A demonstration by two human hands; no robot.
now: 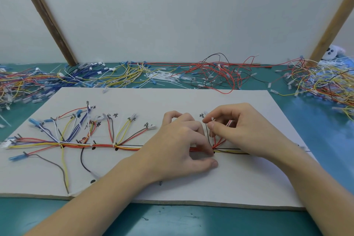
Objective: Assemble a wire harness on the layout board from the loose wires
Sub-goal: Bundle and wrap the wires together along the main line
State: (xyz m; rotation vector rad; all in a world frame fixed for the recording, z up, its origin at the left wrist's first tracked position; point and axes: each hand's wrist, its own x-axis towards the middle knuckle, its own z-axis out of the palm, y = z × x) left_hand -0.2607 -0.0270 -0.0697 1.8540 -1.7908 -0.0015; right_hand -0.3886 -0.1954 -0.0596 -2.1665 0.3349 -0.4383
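A pale layout board with black handwritten marks lies flat on the green table. A wire harness runs along it as a red, yellow and black trunk, with branches fanning up to blue and clear terminals. My left hand rests on the trunk near the board's middle, its fingers curled round the bundled wires. Just to the right, my right hand pinches a thin white cable tie between thumb and forefinger, above a branch of red and black wires. The trunk under both hands is hidden.
Piles of loose wires line the table's back edge: mixed colours at far left, blue and yellow, red and black, a tangled heap at right. Loose white cable ties lie among them. Two slanted wooden struts lean on the white wall.
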